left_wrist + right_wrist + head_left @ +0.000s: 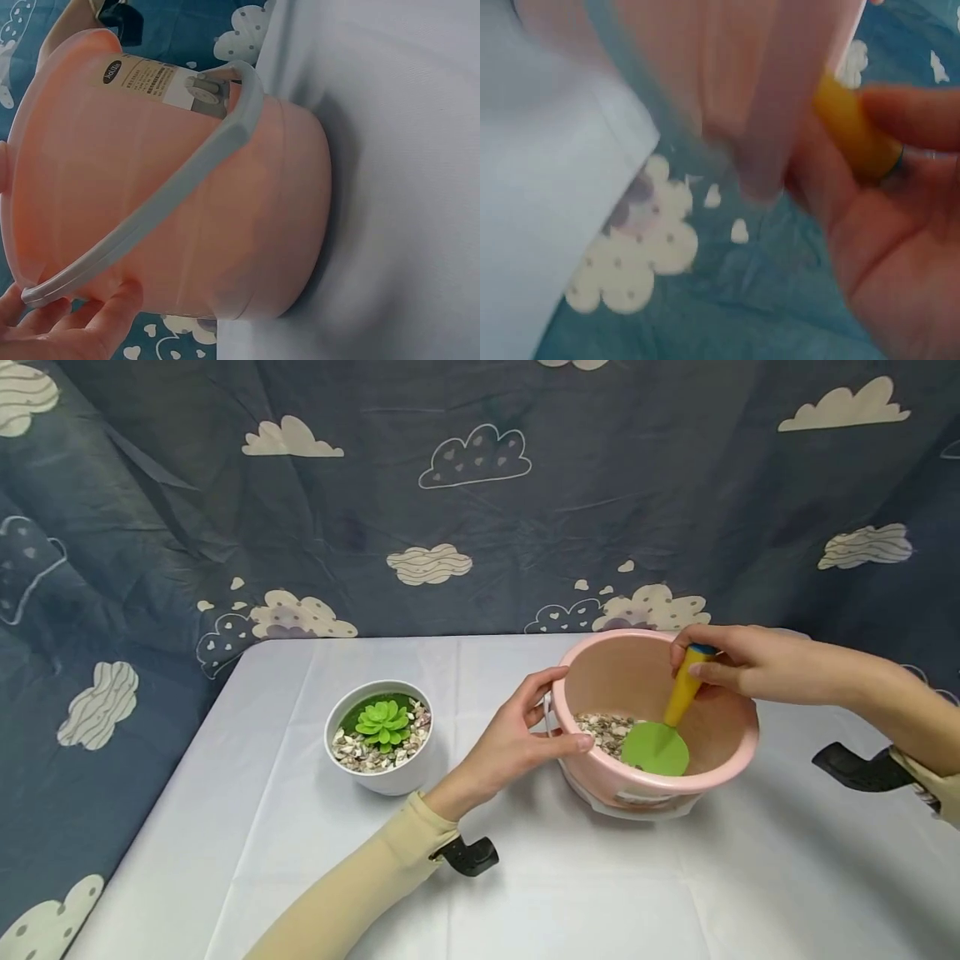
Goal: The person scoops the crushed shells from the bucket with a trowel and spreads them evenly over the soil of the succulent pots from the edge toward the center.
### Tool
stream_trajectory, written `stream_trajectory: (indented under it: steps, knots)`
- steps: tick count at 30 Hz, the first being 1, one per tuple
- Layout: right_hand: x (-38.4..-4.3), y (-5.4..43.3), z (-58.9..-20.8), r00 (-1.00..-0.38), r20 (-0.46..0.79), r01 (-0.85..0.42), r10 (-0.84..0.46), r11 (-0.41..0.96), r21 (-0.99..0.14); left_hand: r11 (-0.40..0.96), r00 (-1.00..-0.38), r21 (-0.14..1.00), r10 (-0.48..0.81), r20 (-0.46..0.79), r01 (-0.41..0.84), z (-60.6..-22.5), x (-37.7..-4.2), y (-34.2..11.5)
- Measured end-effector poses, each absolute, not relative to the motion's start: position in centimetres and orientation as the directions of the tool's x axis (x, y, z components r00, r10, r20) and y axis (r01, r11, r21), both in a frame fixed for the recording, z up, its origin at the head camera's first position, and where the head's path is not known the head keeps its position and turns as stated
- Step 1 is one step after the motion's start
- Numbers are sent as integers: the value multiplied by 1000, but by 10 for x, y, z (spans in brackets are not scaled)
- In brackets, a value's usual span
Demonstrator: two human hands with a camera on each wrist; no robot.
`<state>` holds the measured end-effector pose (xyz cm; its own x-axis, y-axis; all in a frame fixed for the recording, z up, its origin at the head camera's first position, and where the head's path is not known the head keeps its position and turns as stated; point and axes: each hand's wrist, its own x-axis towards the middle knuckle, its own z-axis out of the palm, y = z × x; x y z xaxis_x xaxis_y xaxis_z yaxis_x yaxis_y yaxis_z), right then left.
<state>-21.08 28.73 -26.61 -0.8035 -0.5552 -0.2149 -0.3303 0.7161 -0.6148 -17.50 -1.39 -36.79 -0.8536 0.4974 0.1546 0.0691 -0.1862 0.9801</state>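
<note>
A pink bucket (637, 785) with a pale grey handle (172, 191) stands on the table, small pebbles (603, 727) in its bottom. My left hand (510, 731) grips its left rim, the thumb at the front and the fingers on the outer side. Over the bucket's right side, my right hand (738, 664) holds a toy shovel by its yellow handle (684, 693). The shovel's round green blade (654, 750) points down inside the bucket against the pebbles. In the right wrist view the yellow handle (847, 124) sits between thumb and fingers, and the picture is blurred.
Left of the bucket stands a white pot (397, 781) holding a green succulent (384, 722) and light pebbles. A white cloth covers the table (322, 877). Behind it hangs a dark blue curtain (360, 527) with clouds. Black straps with mounts sit on both wrists.
</note>
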Motion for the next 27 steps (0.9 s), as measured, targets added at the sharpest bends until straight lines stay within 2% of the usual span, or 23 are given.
stream_trajectory:
  steps: [5, 14, 18, 27]
  knots:
    - [-200, 281, -276, -869, -160, -274, -469, 724, -633, -193, -853, 979, 496, 161, 73, -369, -175, -13]
    - [-181, 274, -288, -939, -108, -166, -325, 707, -688, -184, -852, 980, 499, 162, 78, -371, -175, -13]
    - [-175, 270, -292, -958, -129, -84, -256, 682, -727, -187, -849, 978, 501, 171, 86, -372, -175, -13]
    - [-165, 259, -299, -978, -94, -28, -185, 567, -823, -192, -849, 977, 500, 173, 87, -375, -175, -14]
